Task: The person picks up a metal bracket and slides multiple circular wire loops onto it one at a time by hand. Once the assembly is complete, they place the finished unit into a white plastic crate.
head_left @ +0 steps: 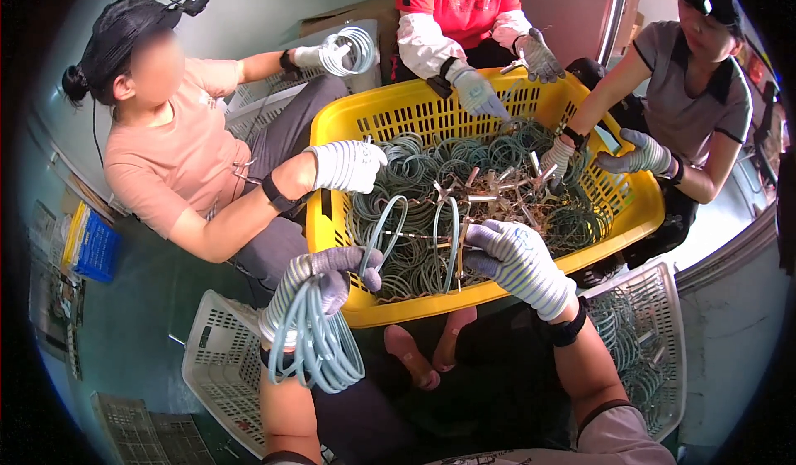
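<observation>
My left hand (319,281), in a striped grey-and-white glove, is closed on a thin blue-grey ring (385,231). A bunch of similar rings (322,349) hangs around that wrist. My right hand (522,267), gloved alike, has its fingers closed at the edge of another blue-grey ring (455,237), beside a thin brownish strip; the exact grip is partly hidden. A slender rod spans between the two raised rings. Beneath them, the yellow basket (431,306) holds many rings (414,258) and a tangle of metal hooks and pieces (502,191).
Three people around the basket work with gloved hands; the one at left holds a coil of rings (356,50). White crates (217,357) stand at my left and right, the right crate (667,299) holding rings. A blue-and-yellow box (91,245) lies at far left.
</observation>
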Demonstrator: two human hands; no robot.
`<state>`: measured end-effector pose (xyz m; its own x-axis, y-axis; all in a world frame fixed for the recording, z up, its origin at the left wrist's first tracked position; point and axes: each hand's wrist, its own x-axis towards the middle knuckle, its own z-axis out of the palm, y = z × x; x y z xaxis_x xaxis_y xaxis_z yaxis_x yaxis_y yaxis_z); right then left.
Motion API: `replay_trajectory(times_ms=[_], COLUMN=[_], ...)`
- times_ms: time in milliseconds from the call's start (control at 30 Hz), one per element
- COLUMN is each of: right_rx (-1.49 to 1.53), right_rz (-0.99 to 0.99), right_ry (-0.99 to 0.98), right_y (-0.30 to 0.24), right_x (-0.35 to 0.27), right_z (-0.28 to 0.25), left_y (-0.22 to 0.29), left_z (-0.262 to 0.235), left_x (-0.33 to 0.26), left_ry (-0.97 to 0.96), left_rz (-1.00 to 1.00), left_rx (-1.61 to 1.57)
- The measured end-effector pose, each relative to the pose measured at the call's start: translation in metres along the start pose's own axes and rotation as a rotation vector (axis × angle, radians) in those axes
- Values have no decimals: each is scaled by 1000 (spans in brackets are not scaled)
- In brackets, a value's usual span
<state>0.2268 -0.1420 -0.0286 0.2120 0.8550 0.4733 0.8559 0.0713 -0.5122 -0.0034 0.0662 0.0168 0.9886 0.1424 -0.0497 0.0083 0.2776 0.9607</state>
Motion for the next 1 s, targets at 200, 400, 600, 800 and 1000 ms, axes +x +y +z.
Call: replay_trajectory(times_ms=[200, 400, 600, 800, 1000], right_rx=[-92, -106, 832, 1231, 1454], right_rz=[70, 45, 415, 625, 699], right_ry=[191, 294, 102, -96, -62], right_y=[-11, -18, -37, -53, -55], right_x=[4, -2, -16, -4, -10], right_z=[-4, 4, 28, 7, 12], left_y=[-4, -2, -29, -18, -36], left_z=[22, 42, 52, 21, 53], left_x=[1, -2, -2, 2, 14], left_ry=[334, 273, 217, 104, 268], left_rz=[-91, -177, 503, 427, 431], left_rx=[81, -152, 671, -251, 746])
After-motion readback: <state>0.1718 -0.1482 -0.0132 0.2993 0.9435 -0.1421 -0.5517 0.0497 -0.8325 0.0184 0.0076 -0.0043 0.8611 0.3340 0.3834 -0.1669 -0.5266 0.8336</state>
